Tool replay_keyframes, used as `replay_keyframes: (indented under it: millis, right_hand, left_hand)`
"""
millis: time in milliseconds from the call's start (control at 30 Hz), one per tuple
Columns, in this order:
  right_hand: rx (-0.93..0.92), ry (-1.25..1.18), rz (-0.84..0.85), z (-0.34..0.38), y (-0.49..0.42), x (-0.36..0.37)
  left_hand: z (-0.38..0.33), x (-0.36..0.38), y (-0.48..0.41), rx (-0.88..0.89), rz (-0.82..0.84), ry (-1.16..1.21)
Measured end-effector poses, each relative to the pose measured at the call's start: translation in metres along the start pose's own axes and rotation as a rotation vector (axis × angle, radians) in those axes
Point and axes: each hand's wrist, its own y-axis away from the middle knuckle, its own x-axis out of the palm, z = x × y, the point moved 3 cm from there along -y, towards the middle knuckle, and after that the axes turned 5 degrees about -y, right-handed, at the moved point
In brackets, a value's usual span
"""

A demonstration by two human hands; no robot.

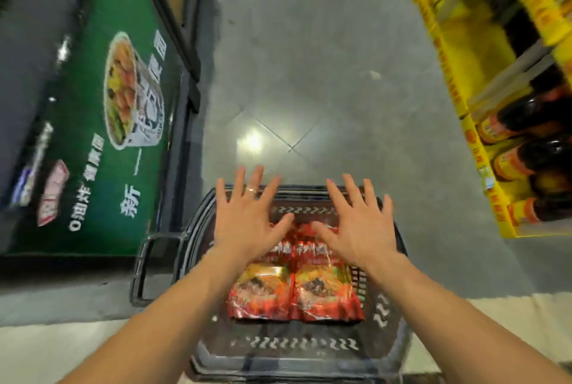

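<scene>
Basket [383, 315]: black, open floor [309, 74] past far rim; red packets [261, 294] inside.
Left hand [247, 216]: released, fingers spread, above far-left rim.
Right hand [359, 222]: released, spread, above far-right rim.

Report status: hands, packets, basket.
Left hand, right hand open, holding nothing. Red packets side by side in black basket. Nothing in the way.

hands: 2, left hand [247, 219] and right hand [356, 222], lower centre | ring [251, 190]: 1 | black basket [305, 209]: 1, bottom centre | red packets: 2, left packet [263, 291] and right packet [325, 289], side by side | dark bottles [526, 117]: at least 3 show, right edge | green poster [93, 136]: 1, left | yellow shelf [483, 52]: 1, upper right
</scene>
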Motion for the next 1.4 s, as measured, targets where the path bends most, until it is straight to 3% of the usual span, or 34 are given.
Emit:
replay_keyframes:
  millis: [200,400,667,967,1200,1400]
  right_hand:
    - [-0.057,0.02,-0.145,0.041,0.033,-0.212]
    - [-0.154,-0.006,-0.309,0.109,0.102,-0.391]
    - [-0.415,-0.065,-0.498,0.224,0.217,-0.532]
    - [-0.736,-0.045,-0.574,0.395,0.345,-0.554]
    - [-0.928,-0.032,-0.55,0.562,0.45,-0.496]
    - [-1.077,-0.072,-0.434,0.692,0.539,-0.423]
  left_hand:
    - [0.013,-0.215,-0.01,-0.036,-0.146,0.009]
    - [0.019,-0.42,0.041,-0.131,-0.233,-0.009]
    - [0.107,-0.595,0.182,-0.333,-0.452,-0.111]
    - [0.229,-0.652,0.387,-0.6,-0.463,-0.188]
    - [0.338,-0.638,0.584,-0.829,-0.47,-0.145]
    - [0.412,-0.618,0.742,-1.02,-0.457,-0.146]
